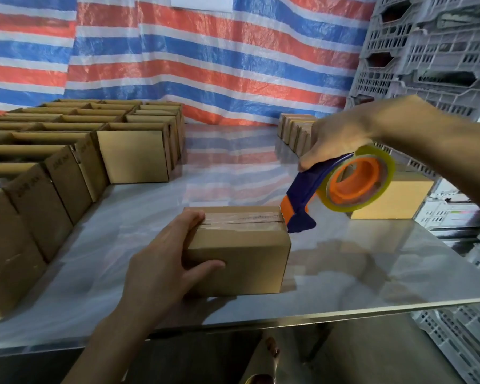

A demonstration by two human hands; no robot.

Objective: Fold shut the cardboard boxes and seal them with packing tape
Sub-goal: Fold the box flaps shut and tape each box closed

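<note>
Striped red, white and blue tarpaulin (205,65) backs a shiny tabletop (344,273). Near its front edge sits a closed cardboard box (241,261), tape along its top seam. Of the hands, the left hand (161,270) grips the box's left end; the right hand (341,139) clamps a tape dispenser (341,187) at the box's right edge. Open boxes (67,151) crowd the left.

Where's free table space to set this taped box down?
Bare table behind the taped box, between the open boxes and the far-right box row. Also front right, under the tape dispenser, out to the table edge. Left side is crowded.
</note>
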